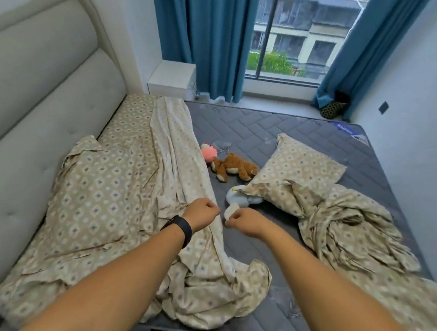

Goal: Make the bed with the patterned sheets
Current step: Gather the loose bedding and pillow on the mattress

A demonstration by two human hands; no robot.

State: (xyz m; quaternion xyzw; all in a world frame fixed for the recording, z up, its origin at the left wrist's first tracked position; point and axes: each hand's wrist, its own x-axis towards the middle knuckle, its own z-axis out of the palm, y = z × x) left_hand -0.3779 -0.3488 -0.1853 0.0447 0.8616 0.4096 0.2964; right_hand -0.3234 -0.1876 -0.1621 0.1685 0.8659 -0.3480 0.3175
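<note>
Both hands are out over the bed, close together, knuckles up and fingers curled. The left hand, above a black wristband, pinches the long edge of the beige diamond-patterned sheet, which lies bunched from the padded grey headboard far to its left down to a crumpled heap just below the wrists. The right hand is curled just right of that edge; a pale scrap sits at its fingertips, but whether that is sheet hem or part of the white-and-blue soft toy just beyond it I cannot tell.

My reading is that the step in hand is spreading the fitted sheet across the bare grey quilted mattress, most of which is still uncovered to the right of the hands. Beyond them lie a brown teddy bear and a pink plush toy; further right, a patterned pillow and a second crumpled patterned cloth.

Next, the edge likely needs drawing rightwards, which calls for clearing the toys and pillow first or lifting the sheet over them.
</note>
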